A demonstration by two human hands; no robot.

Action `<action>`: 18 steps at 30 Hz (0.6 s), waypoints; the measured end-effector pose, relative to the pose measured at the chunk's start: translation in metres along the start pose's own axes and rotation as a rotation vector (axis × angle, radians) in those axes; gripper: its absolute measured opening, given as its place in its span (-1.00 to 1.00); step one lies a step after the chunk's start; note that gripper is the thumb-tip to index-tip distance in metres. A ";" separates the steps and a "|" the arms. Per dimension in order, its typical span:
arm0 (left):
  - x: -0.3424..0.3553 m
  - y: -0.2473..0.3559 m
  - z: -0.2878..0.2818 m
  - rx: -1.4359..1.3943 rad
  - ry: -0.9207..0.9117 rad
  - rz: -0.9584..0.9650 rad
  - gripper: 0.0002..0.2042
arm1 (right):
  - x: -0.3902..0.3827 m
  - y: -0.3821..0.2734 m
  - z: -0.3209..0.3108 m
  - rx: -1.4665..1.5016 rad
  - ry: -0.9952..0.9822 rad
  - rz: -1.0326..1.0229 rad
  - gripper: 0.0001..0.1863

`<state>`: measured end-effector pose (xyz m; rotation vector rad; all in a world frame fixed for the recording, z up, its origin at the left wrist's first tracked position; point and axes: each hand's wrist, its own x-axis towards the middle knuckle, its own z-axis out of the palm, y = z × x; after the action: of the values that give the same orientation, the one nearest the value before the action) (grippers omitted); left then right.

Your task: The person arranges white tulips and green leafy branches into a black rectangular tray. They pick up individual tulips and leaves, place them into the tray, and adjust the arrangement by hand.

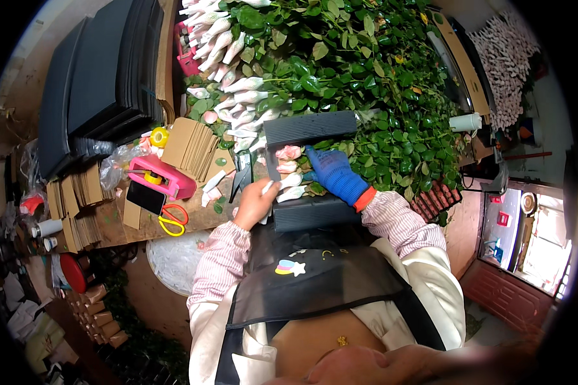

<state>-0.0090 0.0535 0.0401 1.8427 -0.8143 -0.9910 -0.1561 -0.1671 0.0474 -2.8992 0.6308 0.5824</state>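
Note:
In front of me, a black corrugated sheet (315, 215) is folded up, its far flap (311, 129) standing. Between its two sides lie several roses: pink open heads (289, 153) and buds in white net sleeves (291, 180), heads to the left. My right hand (338, 177), in a blue glove with an orange cuff, is closed around the stems just behind the heads. My bare left hand (255, 204) is closed at the left of the heads, its fingertips pinching a small white piece beside a sleeved bud. What exactly this piece is stays unclear.
Leafy rose stems (359, 64) heap over the table's far side. At left are scissors (173, 220), a phone (146, 197), a pink tape dispenser (167, 179), cardboard pieces (191, 149) and stacked black sheets (112, 70). A black stapler-like tool (241, 176) lies near my left hand.

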 end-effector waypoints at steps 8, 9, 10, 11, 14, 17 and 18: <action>-0.007 0.028 -0.023 0.081 0.041 -0.094 -0.64 | 0.001 -0.001 0.002 -0.007 0.046 -0.036 -0.12; 0.000 0.035 -0.014 0.180 -0.006 -0.031 -0.64 | 0.001 -0.002 0.002 -0.019 0.050 -0.037 -0.12; 0.005 0.031 -0.005 0.172 0.010 0.035 -0.64 | -0.001 -0.002 0.000 -0.036 0.053 -0.040 -0.13; 0.012 0.022 0.006 0.164 0.025 0.102 -0.64 | -0.001 -0.005 -0.007 -0.037 0.025 -0.031 -0.22; 0.009 0.002 0.003 0.016 0.004 0.012 -0.64 | -0.003 -0.009 -0.016 -0.027 -0.009 -0.008 -0.40; -0.012 0.008 -0.047 -0.236 0.175 -0.224 -0.66 | -0.005 0.003 0.013 -0.030 0.090 -0.040 -0.18; -0.022 -0.003 -0.060 -0.217 0.226 -0.134 -0.70 | -0.012 0.002 0.007 0.023 0.094 -0.041 -0.22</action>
<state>0.0330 0.0959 0.0629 1.7967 -0.4347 -0.8950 -0.1698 -0.1630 0.0459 -2.9248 0.5841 0.4326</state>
